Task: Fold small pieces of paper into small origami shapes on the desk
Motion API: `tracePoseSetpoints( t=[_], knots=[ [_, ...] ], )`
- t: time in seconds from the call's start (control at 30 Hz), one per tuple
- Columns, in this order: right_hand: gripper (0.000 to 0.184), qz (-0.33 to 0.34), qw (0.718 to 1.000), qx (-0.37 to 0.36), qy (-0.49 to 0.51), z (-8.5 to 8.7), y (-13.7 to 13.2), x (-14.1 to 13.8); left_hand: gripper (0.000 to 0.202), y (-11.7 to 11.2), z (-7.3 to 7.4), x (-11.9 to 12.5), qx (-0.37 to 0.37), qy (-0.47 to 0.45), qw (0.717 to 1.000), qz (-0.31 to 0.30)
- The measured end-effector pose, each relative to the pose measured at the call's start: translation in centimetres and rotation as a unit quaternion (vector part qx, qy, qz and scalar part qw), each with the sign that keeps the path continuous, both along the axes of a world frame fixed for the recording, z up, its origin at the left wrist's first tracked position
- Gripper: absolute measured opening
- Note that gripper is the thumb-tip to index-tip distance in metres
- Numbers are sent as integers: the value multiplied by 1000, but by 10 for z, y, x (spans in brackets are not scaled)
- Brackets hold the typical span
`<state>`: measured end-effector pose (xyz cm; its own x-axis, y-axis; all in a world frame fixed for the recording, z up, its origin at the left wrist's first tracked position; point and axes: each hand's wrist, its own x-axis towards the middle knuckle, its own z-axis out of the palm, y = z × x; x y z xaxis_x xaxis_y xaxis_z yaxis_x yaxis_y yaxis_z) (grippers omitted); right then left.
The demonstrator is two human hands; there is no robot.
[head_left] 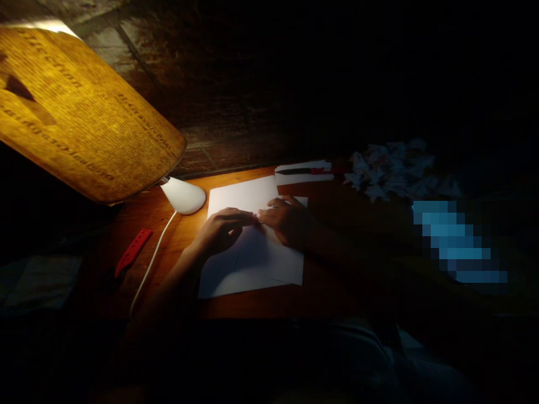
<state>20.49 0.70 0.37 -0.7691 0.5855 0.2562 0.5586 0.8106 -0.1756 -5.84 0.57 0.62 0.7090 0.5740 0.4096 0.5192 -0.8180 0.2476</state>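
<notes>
Large white paper sheet (252, 252) lies flat on lamplit wooden tabletop (328, 292), creases visible. Left hand (221, 230) and right hand (288, 220) meet at sheet's middle; fingers of both curled, tips close together pressing paper, likely to hold fold flat. White lamp base (183, 195) just left of sheet, lighting it. Red flat strip (132, 251) farther left. Crumpled white paper pile (391, 168) well right of sheet.

Under a printed lampshade (80, 112) at far left, the left hand (221, 230) and right hand (286, 220) meet fingertip to fingertip on a white paper sheet (252, 264) lying on the wooden table (328, 292).
</notes>
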Motion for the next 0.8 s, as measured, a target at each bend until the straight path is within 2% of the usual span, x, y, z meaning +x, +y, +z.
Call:
tracePoseSetpoints(
  t=[0.53, 0.8],
  knots=[
    [34, -2, 999, 22, 26, 0, 1, -1, 45, 1, 5, 4, 77, 30, 996, 16],
    [36, -4, 999, 1, 32, -5, 2, -1, 35, 0, 5, 7, 35, 45, 998, 20]
  ],
)
